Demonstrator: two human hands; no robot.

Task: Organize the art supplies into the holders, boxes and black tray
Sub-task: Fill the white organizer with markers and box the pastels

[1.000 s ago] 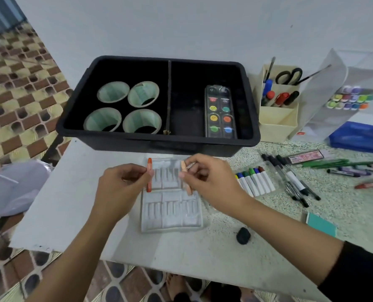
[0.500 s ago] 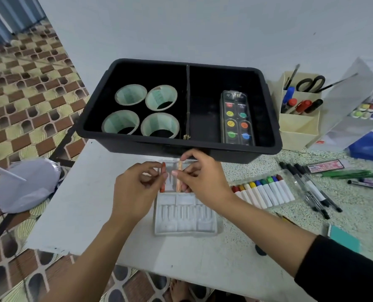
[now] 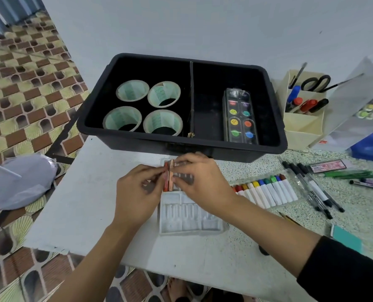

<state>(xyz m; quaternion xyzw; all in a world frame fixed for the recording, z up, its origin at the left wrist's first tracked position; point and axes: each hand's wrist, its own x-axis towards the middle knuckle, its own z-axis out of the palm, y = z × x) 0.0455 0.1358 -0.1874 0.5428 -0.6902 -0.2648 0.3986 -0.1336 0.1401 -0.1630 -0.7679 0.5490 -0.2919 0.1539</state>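
Head view: you hold two crayons together over the far end of the white crayon insert, which lies flat on the counter just in front of the black tray. Your left hand pinches the red crayon. Your right hand pinches the tan crayon. The fingers of both hands are clamped on their sticks, not spread.

The two crayons touch along their lengths and run the same way as the insert's grooves, probably so each can drop straight into a slot. They lie right between your fingertips, above the insert's upper row. I cannot tell whether they already rest in it.

The marker set lies just right of your right wrist, and the loose pens lie beyond it. Inside the black tray, four tape rolls fill the left compartment and the watercolour palette sits in the right one.
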